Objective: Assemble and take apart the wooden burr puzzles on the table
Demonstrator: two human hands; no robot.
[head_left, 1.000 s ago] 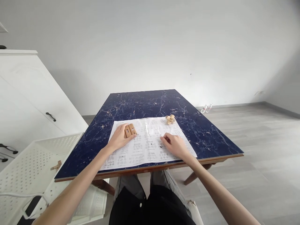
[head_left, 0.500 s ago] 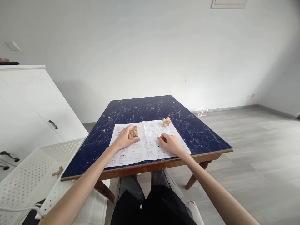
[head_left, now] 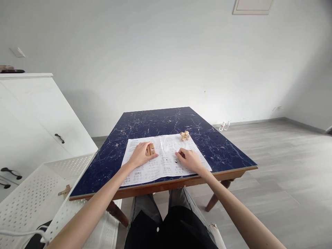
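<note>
Bottles (head_left: 224,126) stand on the floor beyond the blue bench (head_left: 158,121); at left are a white cabinet (head_left: 38,114) and a perforated rack (head_left: 28,214) bearing a wooden piece (head_left: 64,191). An interlocking wooden burr puzzle (head_left: 185,135) sits at the far right corner of the printed sheet (head_left: 145,176), beyond the right hand (head_left: 190,159), whose fingers are curled loosely closed. Half a second ago the two notched wooden blocks (head_left: 152,149) were staggered; now they lie more level, on the sheet's left half. The left hand (head_left: 140,154) grips them between thumb and fingers, long axis near to far, far end leaning slightly left.
</note>
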